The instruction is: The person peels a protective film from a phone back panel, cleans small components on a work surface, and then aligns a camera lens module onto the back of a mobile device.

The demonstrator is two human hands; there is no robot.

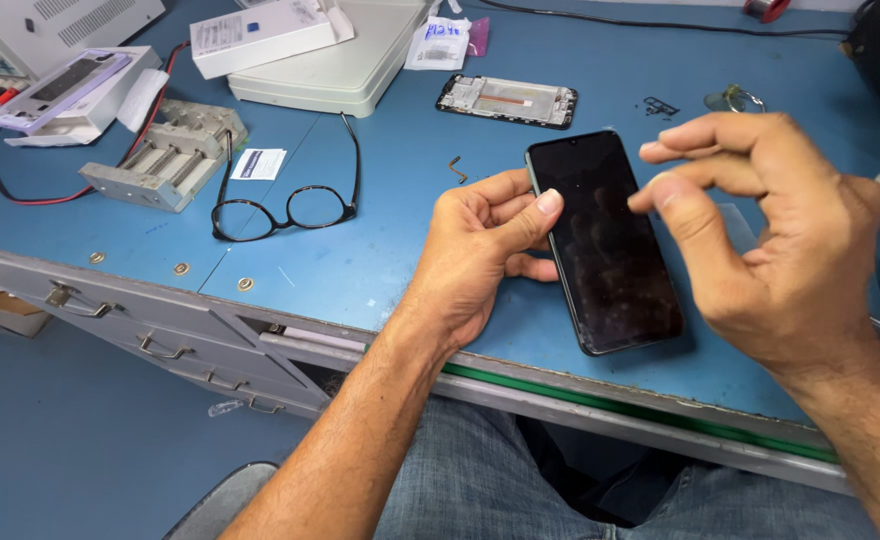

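Phone (605,240) with a dark, smudgy screen lies tilted on the blue table (390,250), and the left hand (480,250) holds it by its left edge. The left thumb presses on that edge near the top, and one left fingertip peeks out beside the edge lower down, so these fingers are closed on the phone. The right hand (770,230) floats above the right side of the phone, and I cannot tell if it touches the screen. Its thumb and first finger are close together with a small gap between them, and the other fingers curl loosely. I cannot tell if they pinch anything. Black glasses (285,205) lie open on the table, well apart to the left of the left fingers. A phone frame (507,101) with its insides showing lies past the fingers, farther up the table. A tiny bent piece of metal (457,168) lies just above the left knuckles. A white box (260,35) rests on a flat white machine (330,70) far beyond the left fingers. A grey metal holder (165,155) sits far to the left.
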